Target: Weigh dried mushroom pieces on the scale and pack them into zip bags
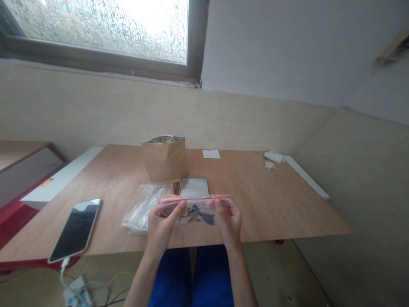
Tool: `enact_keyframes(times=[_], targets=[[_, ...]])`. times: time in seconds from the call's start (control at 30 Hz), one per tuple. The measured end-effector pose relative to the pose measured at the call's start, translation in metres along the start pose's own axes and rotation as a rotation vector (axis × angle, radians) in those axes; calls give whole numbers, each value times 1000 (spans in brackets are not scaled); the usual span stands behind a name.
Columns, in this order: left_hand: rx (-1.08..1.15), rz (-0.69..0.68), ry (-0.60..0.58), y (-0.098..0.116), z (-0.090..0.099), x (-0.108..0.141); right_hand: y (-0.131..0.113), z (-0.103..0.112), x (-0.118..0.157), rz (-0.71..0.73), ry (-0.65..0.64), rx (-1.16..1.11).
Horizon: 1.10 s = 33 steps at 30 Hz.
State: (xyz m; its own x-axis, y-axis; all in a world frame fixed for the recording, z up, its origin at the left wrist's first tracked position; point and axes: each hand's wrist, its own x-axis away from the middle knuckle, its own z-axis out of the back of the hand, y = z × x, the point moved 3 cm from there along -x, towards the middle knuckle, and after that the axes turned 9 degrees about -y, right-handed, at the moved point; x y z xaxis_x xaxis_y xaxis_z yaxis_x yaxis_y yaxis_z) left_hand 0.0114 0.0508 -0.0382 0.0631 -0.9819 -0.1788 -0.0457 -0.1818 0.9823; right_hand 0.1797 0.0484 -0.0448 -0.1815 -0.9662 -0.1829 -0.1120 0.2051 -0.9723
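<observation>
Clear plastic zip bag (204, 209) with dark bits (194, 215) inside, held up over the wooden surface (281, 213). Left grip (162, 224) and right grip (229, 218) pinching both ends, just under the red strip (194, 198). Looks light, soft and slippery; best held by that strip.

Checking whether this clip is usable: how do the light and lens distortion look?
In the head view, the frosted window is blown out toward its top, the wooden table looks skewed by wide-lens distortion, the zip bag shows faint glare, and the phone reflects light at its upper end.
</observation>
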Motion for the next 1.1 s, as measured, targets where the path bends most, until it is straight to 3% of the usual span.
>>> enact_keyframes(times=[0.17,0.37,0.67,0.93,1.1], targets=[[27,39,-86,-1,-3,-1,1,-3,0,20,-94,-1],[3,-28,-198,11,-10,-3,-1,0,1,44,-43,34],[-61,4,-164,18,-13,-2,-8,-1,1,99,-22,118],[-91,-36,-176,20,-15,3,-5,-10,0,39,-169,-1],[-104,-28,-144,16,-17,6,-8,-11,1,57,-154,24]])
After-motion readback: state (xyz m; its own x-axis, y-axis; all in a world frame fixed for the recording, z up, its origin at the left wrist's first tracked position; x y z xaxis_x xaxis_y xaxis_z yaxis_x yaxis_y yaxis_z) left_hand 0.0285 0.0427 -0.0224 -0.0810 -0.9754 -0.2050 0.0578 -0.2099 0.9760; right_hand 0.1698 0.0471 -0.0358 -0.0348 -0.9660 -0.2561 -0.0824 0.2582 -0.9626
